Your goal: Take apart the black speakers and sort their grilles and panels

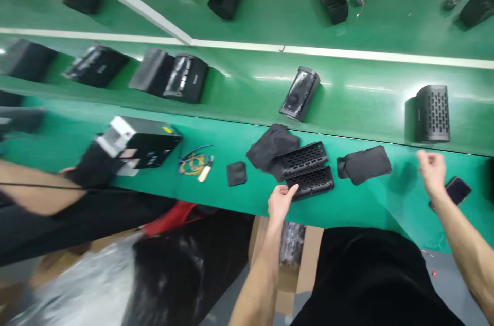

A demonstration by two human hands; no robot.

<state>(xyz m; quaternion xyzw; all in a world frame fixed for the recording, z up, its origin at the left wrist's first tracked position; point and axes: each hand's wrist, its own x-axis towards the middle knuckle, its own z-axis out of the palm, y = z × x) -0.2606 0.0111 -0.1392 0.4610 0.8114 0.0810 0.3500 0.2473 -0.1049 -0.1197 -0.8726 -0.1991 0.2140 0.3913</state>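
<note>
My left hand (281,202) pinches the left end of a black perforated grille (314,182) lying on the green bench. A second perforated grille (304,158) lies against it, partly over a pile of black fabric sheets (272,148). To the right are more thin black sheets (366,164). My right hand (431,171) is raised over the bench with its fingers curled in; whatever they may hold is hidden. Just beyond it, a black speaker housing with a slotted front (434,114) stands on the conveyor.
A phone (458,191) lies by my right forearm. Left are a small black square (236,174), coiled wires (195,163) and a black box (150,142). Another person's arm (38,187) reaches in. A speaker body (300,93) sits on the conveyor; an open carton (291,274) is below.
</note>
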